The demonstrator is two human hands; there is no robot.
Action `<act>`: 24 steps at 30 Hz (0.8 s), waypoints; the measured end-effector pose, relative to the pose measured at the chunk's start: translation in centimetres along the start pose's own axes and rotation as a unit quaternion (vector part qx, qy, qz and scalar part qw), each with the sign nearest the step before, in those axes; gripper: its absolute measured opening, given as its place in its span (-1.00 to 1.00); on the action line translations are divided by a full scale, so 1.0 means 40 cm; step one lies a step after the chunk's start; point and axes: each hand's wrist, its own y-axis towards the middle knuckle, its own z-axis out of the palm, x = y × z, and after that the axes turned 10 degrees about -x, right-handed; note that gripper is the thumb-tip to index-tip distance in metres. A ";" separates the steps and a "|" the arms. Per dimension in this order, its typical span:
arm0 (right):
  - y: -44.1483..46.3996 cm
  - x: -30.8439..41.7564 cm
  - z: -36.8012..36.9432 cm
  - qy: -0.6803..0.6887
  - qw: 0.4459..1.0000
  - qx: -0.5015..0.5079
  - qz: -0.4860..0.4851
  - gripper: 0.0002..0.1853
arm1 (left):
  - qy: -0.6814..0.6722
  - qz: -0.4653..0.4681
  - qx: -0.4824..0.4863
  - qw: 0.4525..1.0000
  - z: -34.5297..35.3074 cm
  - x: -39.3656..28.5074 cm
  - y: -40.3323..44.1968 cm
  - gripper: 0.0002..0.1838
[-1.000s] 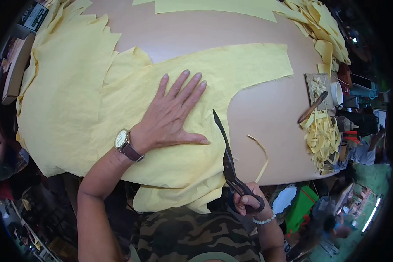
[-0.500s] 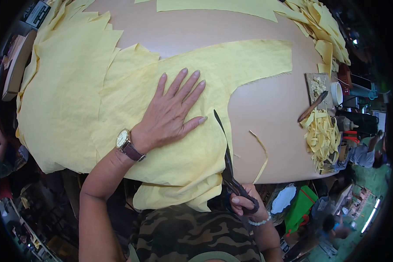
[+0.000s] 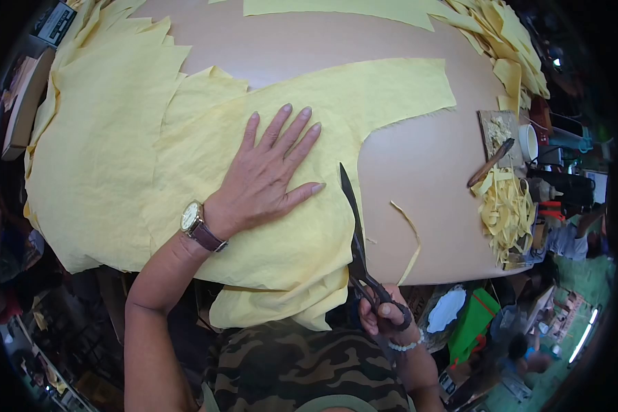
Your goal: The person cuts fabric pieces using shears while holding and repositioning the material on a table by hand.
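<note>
A: Head view first. How does your left hand (image 3: 259,180) stand?

B: Palm down, fingers spread, thumb apart from them. That grip is wide, and it rests on the yellow cloth (image 3: 398,88).

A: Where does the cloth lie?

B: In front of you on the surface (image 3: 419,168), with its curved edge to the right of your hand. Its near folds pass over the rim toward your camouflage top (image 3: 288,364).

A: And your right hand (image 3: 389,313)?

B: Its grip is narrow, closed around the handles of the dark scissors (image 3: 358,264). They point away from you, 1 blade lying over the cloth beside its right edge. I cannot tell whether the other blade runs underneath.

A: What sits near the scissors?

B: On the bare surface to their right, you have 1 thin yellow strip (image 3: 410,230). Farther right is a heap of strips (image 3: 507,213), with a brown-handled tool (image 3: 491,163) just beyond it, beside a white cup (image 3: 527,143).
</note>
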 end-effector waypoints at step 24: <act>0.015 -0.017 0.057 -0.004 0.999 -0.032 -0.013 -0.72 | -0.021 -0.058 -0.004 0.998 -0.001 -0.044 -0.057 -0.31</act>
